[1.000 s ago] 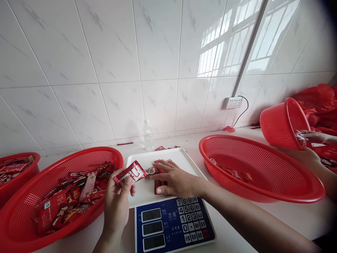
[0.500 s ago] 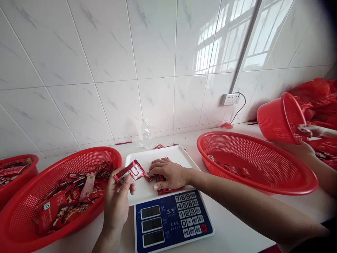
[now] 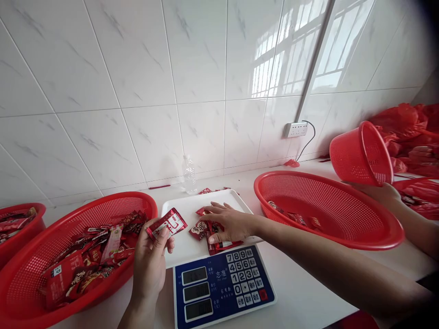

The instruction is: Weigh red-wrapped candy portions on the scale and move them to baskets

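My left hand (image 3: 153, 244) pinches a red and white snack packet (image 3: 168, 223) by its left end, above the left edge of the scale's white tray (image 3: 176, 205). With fingers spread, my right hand (image 3: 228, 221) lies over a small pile of red snack packets (image 3: 213, 246) on that tray and touches them; part of the pile is hidden under the palm. In front of the tray is the scale's blue panel (image 3: 222, 285) with number keys and three dark displays.
A large red basket (image 3: 137, 197) of mixed packets stands left, another red basket (image 3: 20, 208) beyond it. Right of the scale, a red basket (image 3: 329, 183) holds a few packets. Another person's hand (image 3: 380, 194) steadies a tilted red basket (image 3: 348, 155). A clear bottle (image 3: 189, 176) stands by the wall.
My right hand has lifted slightly and shifted right, uncovering more packets. My left hand still holds its packet. The other person's second hand has left the tilted basket and is out of view.
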A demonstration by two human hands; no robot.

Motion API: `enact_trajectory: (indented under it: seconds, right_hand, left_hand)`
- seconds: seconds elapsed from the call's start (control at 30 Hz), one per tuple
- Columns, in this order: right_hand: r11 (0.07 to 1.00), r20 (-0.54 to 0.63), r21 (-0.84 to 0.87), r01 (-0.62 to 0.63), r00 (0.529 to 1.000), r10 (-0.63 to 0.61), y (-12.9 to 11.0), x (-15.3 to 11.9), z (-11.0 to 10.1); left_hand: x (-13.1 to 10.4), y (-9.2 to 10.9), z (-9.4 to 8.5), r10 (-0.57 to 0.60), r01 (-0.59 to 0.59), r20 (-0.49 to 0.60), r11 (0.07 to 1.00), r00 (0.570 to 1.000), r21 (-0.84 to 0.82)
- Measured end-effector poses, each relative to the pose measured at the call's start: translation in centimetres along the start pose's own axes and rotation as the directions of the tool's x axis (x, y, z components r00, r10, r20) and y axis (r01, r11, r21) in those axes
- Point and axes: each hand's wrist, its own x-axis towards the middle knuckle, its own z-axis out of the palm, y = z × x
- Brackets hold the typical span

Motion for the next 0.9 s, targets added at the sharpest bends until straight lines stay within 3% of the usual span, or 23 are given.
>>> enact_trajectory:
  seconds: [0.2, 0.37, 0.63, 0.9]
  right_hand:
    - [0.998, 0.036, -0.046, 0.03, 0.999, -0.029, 0.0, 0.4, 0.1]
    - [0.994, -0.034, -0.099, 0.037, 0.999, -0.041, 0.2, 0.1, 0.0]
    - [0.983, -0.026, -0.079, 0.166, 0.985, -0.168, -1.9, -1.4, 0.8]
    - [0.987, -0.074, -0.122, 0.105, 0.991, -0.114, -0.5, -2.6, 0.5]
  left_hand:
    - [0.0, 0.1, 0.2, -0.001, 0.001, 0.003, 1.0, 1.0, 0.008]
    - [0.0, 0.2, 0.3, -0.005, 0.005, 0.002, 1.0, 1.0, 0.013]
    - [0.0, 0.2, 0.3, -0.012, 0.012, 0.006, 0.999, 1.0, 0.042]
    - [-0.1, 0.0, 0.1, -0.017, 0.016, 0.018, 0.999, 1.0, 0.033]
